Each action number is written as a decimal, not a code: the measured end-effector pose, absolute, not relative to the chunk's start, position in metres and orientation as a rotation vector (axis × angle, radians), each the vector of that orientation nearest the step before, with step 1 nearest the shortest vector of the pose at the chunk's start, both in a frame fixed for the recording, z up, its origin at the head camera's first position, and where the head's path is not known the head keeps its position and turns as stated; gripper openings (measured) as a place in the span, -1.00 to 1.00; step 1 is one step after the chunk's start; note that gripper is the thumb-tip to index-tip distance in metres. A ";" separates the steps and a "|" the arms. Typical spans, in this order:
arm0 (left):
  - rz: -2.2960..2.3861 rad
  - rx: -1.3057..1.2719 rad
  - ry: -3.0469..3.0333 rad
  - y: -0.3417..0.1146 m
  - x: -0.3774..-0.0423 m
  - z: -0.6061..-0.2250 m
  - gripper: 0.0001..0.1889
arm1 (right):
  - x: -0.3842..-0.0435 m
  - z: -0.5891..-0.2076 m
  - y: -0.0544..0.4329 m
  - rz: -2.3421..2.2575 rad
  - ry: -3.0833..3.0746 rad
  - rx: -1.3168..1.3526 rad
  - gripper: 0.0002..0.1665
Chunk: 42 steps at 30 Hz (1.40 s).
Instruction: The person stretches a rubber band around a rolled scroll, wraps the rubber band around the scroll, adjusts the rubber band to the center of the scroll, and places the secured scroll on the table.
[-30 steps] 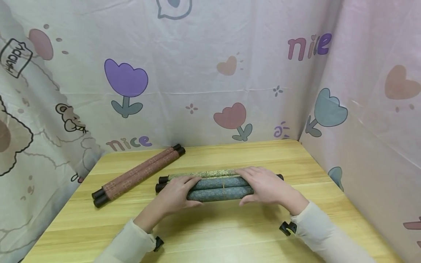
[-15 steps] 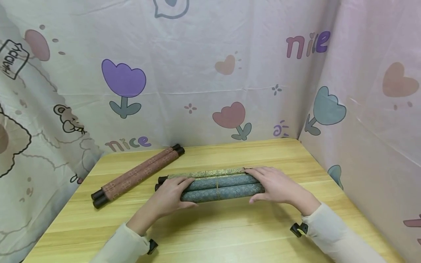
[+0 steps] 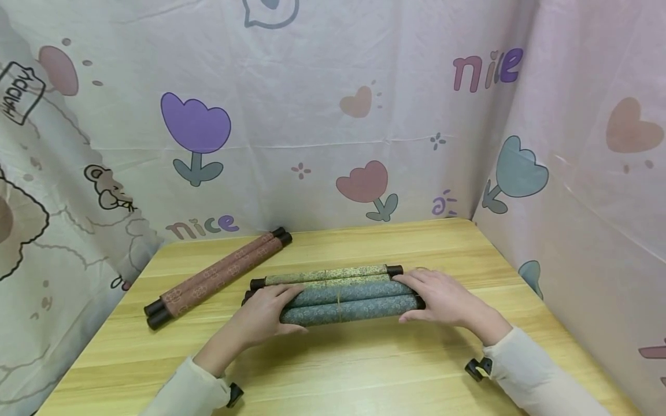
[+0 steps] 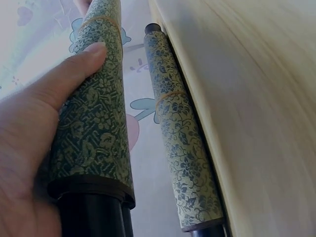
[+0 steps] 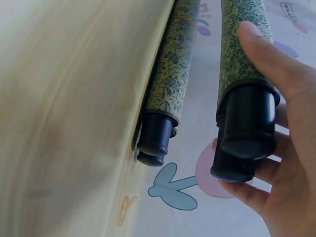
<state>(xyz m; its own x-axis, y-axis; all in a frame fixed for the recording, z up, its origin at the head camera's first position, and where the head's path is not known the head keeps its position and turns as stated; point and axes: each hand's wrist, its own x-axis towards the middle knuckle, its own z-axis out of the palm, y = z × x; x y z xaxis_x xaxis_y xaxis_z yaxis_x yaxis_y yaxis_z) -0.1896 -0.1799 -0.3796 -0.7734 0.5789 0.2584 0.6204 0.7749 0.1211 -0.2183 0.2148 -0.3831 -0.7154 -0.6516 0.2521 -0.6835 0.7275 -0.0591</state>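
Observation:
Both hands hold a pair of blue patterned rolled scrolls [image 3: 359, 309], tied at the middle with a thin band. My left hand [image 3: 260, 315] grips the left end and my right hand [image 3: 439, 297] the right end. In the left wrist view, the thumb of the left hand [image 4: 29, 133] lies along a held scroll [image 4: 94, 118], raised off the table. The right wrist view has the right hand [image 5: 296, 133] around the pair near its black end knobs [image 5: 249, 123]. Just behind, a banded pair of yellow-green scrolls [image 3: 359, 271] lies on the table, partly covered by the blue pair.
A pair of reddish-brown scrolls [image 3: 224, 274] with black ends lies diagonally at the left on the wooden table [image 3: 354, 370]. A printed cloth [image 3: 312, 115] hangs behind and along both sides of the table.
My hands have spread apart along the blue scrolls, the right hand moving right and the left hand left. The blue pair has come slightly nearer, uncovering the right end of the yellow-green pair.

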 end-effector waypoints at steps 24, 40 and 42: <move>-0.413 -0.888 -3.064 -0.189 -0.192 -0.393 -0.09 | -0.217 -0.400 0.204 0.212 -2.729 1.153 0.00; -0.408 -0.799 -3.071 -0.191 -0.201 -0.399 -0.11 | -0.227 -0.406 0.188 0.281 -2.804 1.131 -0.02; -0.392 -0.796 -3.067 -0.191 -0.204 -0.400 -0.12 | -0.230 -0.407 0.187 0.291 -2.805 1.132 -0.04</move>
<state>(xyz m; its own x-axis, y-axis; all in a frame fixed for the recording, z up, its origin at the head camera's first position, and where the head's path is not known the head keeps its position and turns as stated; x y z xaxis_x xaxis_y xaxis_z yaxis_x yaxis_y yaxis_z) -0.2036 -0.1912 -0.3995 -0.8743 0.4852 0.0124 0.4727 0.8455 0.2482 -0.2303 0.1871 -0.4070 -0.7177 -0.6763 0.1659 -0.6959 0.7048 -0.1379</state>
